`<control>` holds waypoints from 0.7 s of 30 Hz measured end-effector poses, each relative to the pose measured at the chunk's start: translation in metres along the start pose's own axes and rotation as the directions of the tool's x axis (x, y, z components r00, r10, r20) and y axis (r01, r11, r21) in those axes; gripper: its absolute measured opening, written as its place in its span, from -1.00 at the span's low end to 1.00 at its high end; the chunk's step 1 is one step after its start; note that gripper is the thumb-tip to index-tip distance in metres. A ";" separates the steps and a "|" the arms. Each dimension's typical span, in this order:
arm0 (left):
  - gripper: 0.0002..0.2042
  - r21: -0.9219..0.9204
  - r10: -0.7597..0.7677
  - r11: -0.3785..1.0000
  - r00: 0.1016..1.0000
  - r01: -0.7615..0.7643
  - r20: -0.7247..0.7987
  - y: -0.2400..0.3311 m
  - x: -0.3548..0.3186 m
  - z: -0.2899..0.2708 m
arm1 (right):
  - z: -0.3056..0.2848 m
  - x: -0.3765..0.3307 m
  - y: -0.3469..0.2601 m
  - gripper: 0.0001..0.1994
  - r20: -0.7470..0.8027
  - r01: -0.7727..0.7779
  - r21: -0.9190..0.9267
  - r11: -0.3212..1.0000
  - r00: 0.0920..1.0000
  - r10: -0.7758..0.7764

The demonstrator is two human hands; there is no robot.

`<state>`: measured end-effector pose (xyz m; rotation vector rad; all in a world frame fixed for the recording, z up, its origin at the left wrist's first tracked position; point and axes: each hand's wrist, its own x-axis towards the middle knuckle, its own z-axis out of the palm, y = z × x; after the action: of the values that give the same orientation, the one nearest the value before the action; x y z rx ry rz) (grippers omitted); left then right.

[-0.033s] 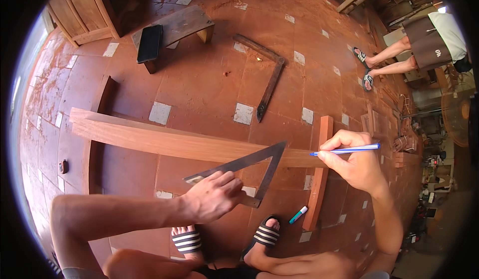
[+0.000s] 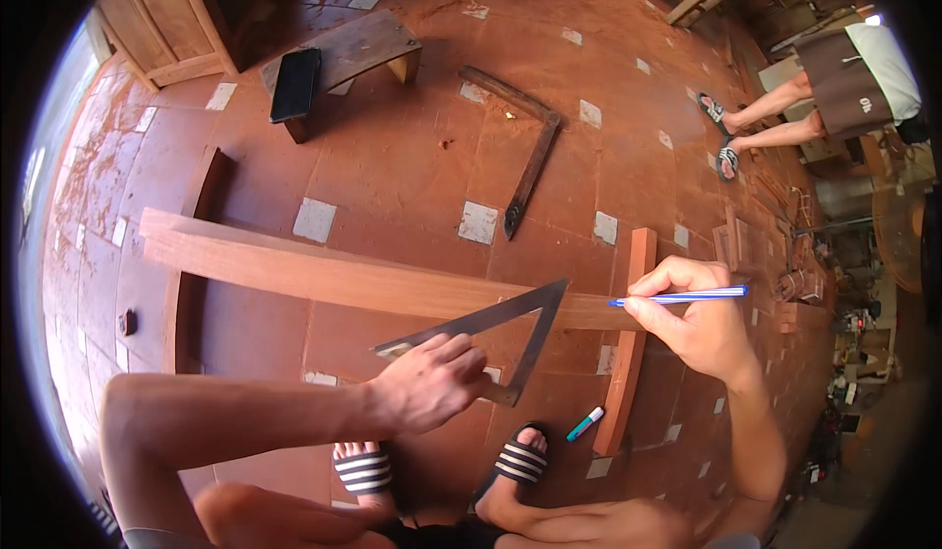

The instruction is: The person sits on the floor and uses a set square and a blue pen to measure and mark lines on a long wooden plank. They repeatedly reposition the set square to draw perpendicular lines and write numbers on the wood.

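Observation:
A long planed wooden board (image 2: 324,276) runs across in front of me, its ends resting over two timbers, the right one a reddish beam (image 2: 623,382). My left hand (image 2: 435,382) is closed on a flat metal triangular set square (image 2: 537,343), whose upper corner lies over the board's right part. In my right hand (image 2: 690,328) a blue and white pen (image 2: 702,295) is pinched, its tip pointing left at the board, just right of the set square. Whether the tip touches the wood I cannot tell.
A green and white marker (image 2: 585,424) lies beside the right beam near my foot. Farther off are a dark L-shaped piece (image 2: 535,181), a low bench (image 2: 363,44) bearing a black phone (image 2: 295,85), and a wooden cabinet (image 2: 162,29). Another person (image 2: 770,122) stands at the far right.
My left hand and the set square have shifted slightly to the right. The right hand and pen stay in the same place.

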<state>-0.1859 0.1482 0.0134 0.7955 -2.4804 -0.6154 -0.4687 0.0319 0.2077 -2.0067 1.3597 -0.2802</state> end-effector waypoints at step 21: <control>-0.64 0.177 -0.276 0.925 0.914 0.337 -0.299 0.014 0.109 0.122 | 0.058 0.056 0.120 -0.92 0.100 0.093 0.449 0.889 0.983 -0.153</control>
<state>-0.3376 0.1235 -0.0450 1.2870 -2.2133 -0.3028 -0.5022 -0.0197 0.0769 -1.6933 0.9787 -0.4621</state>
